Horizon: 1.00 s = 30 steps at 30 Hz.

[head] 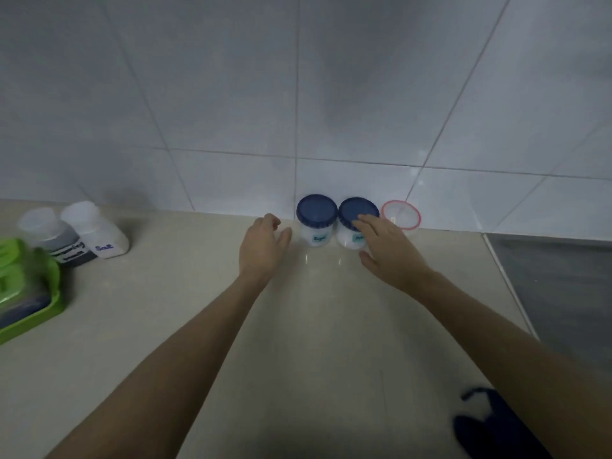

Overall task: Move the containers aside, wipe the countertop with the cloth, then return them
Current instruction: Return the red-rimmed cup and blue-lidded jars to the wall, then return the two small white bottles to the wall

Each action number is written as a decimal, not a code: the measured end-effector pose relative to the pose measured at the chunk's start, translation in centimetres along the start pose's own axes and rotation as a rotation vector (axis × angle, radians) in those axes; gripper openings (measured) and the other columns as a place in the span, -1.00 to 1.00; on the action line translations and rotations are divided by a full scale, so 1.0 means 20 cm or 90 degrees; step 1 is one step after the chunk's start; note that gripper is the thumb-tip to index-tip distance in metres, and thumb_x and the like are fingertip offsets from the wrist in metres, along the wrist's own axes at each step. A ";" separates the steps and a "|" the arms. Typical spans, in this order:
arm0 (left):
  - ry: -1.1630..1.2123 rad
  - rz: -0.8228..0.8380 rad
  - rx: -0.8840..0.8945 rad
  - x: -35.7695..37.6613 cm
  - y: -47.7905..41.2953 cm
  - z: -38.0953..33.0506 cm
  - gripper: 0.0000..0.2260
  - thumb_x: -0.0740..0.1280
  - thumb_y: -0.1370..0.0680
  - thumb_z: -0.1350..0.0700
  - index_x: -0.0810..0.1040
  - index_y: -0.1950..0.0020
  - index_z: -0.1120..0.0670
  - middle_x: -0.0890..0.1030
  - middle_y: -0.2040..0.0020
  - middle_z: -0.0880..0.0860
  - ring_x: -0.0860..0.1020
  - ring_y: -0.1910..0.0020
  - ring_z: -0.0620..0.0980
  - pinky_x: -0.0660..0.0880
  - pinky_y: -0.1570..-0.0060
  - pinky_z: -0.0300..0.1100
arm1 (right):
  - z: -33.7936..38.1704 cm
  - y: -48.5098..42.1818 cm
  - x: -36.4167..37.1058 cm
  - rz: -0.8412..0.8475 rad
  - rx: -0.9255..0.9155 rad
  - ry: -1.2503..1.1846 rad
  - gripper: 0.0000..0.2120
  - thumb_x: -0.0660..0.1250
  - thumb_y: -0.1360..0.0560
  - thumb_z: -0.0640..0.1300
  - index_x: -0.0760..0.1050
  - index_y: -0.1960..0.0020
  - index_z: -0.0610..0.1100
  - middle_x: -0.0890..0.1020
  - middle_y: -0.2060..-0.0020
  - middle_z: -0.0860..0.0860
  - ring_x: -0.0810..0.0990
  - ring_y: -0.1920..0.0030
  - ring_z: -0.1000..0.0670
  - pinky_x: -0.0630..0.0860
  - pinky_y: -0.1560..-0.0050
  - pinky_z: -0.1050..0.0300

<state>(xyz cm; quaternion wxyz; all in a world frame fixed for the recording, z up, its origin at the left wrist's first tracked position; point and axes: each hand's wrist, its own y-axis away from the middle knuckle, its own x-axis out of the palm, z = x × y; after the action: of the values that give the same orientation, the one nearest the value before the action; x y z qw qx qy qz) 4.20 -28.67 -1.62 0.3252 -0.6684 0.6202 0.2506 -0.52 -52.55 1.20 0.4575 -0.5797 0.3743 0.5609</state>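
Note:
Two white jars with blue lids stand side by side against the tiled wall: the left jar (316,220) and the right jar (354,223). A clear container with a pink rim (401,216) stands just right of them. My left hand (263,248) hovers open just left of the left jar, not touching it. My right hand (389,248) is open, its fingertips resting over the right jar's lid. A dark blue cloth (486,422) lies at the countertop's front right, partly hidden by my right forearm.
On the beige countertop (198,309), a white bottle (96,231) and a dark-filled bottle (53,240) stand at the left by a green tray (29,293). A grey hob surface (556,286) adjoins the counter at right.

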 end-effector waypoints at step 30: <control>-0.332 0.058 -0.037 -1.47 -0.26 1.33 -0.34 0.35 -0.43 -0.19 0.29 -0.42 0.10 0.45 -0.30 0.19 0.42 -0.26 0.22 0.29 -0.31 0.03 | 1.98 -1.28 0.07 0.143 -0.154 -0.138 -0.30 0.34 -0.46 -0.05 0.08 -0.50 -0.05 0.16 -0.48 -0.11 0.28 -0.38 -0.22 0.36 -0.28 -0.11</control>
<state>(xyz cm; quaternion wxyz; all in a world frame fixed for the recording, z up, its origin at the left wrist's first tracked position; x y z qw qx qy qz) 8.16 10.82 3.09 0.4429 -0.5616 0.5377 0.4464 11.75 -7.14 4.46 0.3564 -0.5213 0.3151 0.7084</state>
